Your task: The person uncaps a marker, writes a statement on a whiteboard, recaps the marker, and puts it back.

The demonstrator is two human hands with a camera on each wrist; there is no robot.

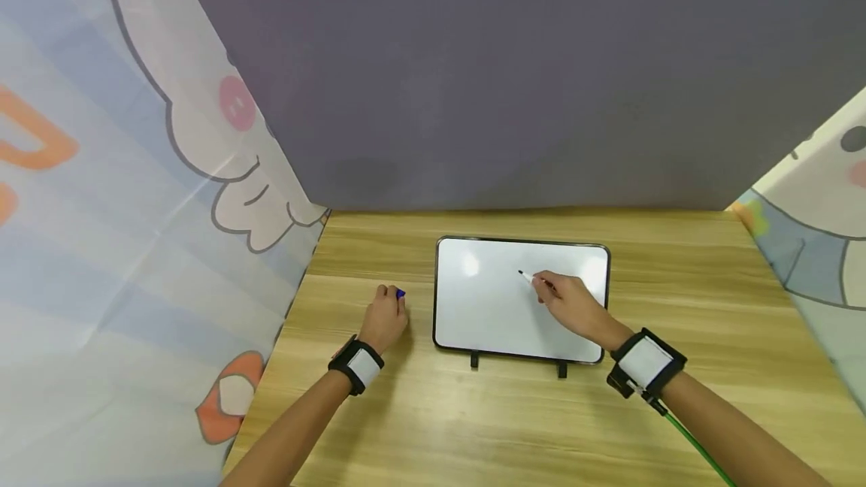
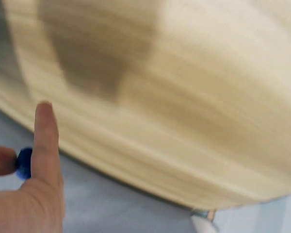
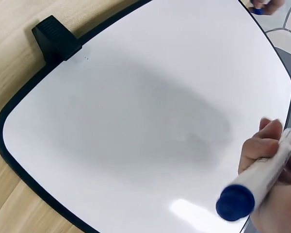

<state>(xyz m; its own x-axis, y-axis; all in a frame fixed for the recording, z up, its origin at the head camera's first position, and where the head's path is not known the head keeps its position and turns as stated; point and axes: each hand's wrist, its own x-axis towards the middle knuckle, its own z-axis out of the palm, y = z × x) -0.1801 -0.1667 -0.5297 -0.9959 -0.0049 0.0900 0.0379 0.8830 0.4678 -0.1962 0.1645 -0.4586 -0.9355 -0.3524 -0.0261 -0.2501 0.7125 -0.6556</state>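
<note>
1. The right hand [image 1: 571, 305] holds a marker [image 3: 254, 184] in a writing grip, fingers curled round its barrel. The tip hangs over the middle of the whiteboard [image 1: 487, 307], pointing toward the far left; whether it touches the surface cannot be told.
2. The whiteboard lies flat near the far edge of the table [image 1: 473, 427], about midway across, its two black feet toward the near edge. Its white face looks blank, with no stroke visible in either view.
3. The left hand [image 1: 384, 319] rests on the table just left of the whiteboard, pinching a small blue cap [image 2: 24, 163] between thumb and fingers; the forefinger sticks out straight in the left wrist view.
4. Judging by this, the writing is about to begin: the marker is uncapped and poised, and nothing is drawn yet.
5. The next move would call for lowering the tip squarely onto the board and drawing it steadily.
</note>
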